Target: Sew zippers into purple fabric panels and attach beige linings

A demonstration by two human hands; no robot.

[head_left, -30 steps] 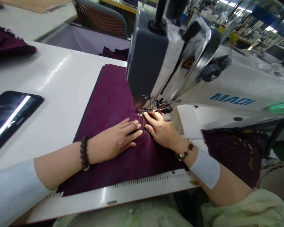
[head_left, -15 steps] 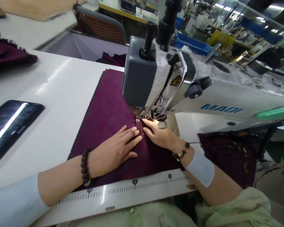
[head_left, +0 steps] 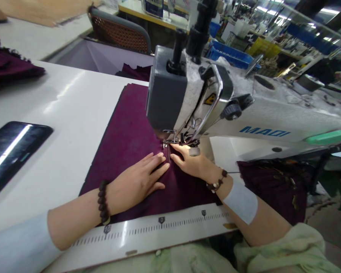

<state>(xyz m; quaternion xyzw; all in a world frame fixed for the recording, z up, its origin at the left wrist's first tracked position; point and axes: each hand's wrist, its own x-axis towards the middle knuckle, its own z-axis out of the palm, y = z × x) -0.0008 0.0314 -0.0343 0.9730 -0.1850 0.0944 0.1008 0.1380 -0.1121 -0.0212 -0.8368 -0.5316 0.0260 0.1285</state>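
Note:
A piece of dark purple fabric [head_left: 130,132] lies flat on the white sewing table [head_left: 68,113], running under the presser foot [head_left: 168,142] of a white and grey sewing machine [head_left: 204,98]. My left hand [head_left: 136,180] lies flat on the fabric with fingers stretched out, just left of the seam. My right hand [head_left: 190,161] presses on the fabric right of the seam, its fingertips close to the presser foot. Both wrists wear bead bracelets.
A black phone [head_left: 10,151] lies at the table's left. More purple fabric [head_left: 8,66] is piled at the far left, and another dark bundle [head_left: 272,182] hangs at the right. A ruler strip [head_left: 165,223] runs along the front edge. A chair [head_left: 119,30] stands behind.
The view pulled back and up, showing more of the machine. The fabric has slid away from the front edge, and both hands went with it toward the presser foot.

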